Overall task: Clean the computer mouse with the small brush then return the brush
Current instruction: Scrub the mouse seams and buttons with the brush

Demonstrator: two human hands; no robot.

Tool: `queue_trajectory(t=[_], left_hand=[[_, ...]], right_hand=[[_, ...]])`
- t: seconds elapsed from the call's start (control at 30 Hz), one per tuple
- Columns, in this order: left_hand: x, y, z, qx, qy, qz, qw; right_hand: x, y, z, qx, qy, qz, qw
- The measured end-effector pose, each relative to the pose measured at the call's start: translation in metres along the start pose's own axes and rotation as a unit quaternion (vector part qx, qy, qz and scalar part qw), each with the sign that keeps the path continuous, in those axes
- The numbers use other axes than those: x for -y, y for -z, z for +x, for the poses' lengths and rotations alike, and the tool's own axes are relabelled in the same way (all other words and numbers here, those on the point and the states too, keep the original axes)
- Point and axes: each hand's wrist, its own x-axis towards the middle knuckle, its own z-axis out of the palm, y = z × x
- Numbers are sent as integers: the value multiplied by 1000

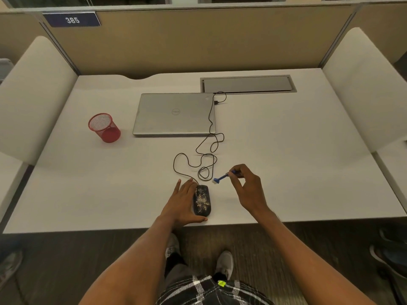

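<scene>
A black wired computer mouse (pixel 202 200) speckled with pale crumbs lies near the front edge of the white desk (pixel 297 164). My left hand (pixel 184 202) rests flat against its left side, thumb curled under its near end, steadying it. My right hand (pixel 247 186) hovers to the right of the mouse and pinches the handle of a small blue brush (pixel 221 177). The brush head points left and down, a short way above and right of the mouse's front, not touching it.
The mouse cable (pixel 204 155) loops across the desk to a closed silver laptop (pixel 175 114). A red mesh pen cup (pixel 104 127) stands at the left. A grey cable hatch (pixel 247 84) sits at the back. Partition walls surround the desk.
</scene>
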Motion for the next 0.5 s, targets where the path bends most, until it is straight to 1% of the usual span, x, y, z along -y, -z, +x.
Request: queue_trajectory(t=[0.33,0.5], left_hand=[[-11,0,-22,-30,12,-39,999],[-21,-4,-40,-20,14,-39,999]], right_hand=[[6,10,-44,35,28,-16,999],[8,14,-70,43,48,-19,998]])
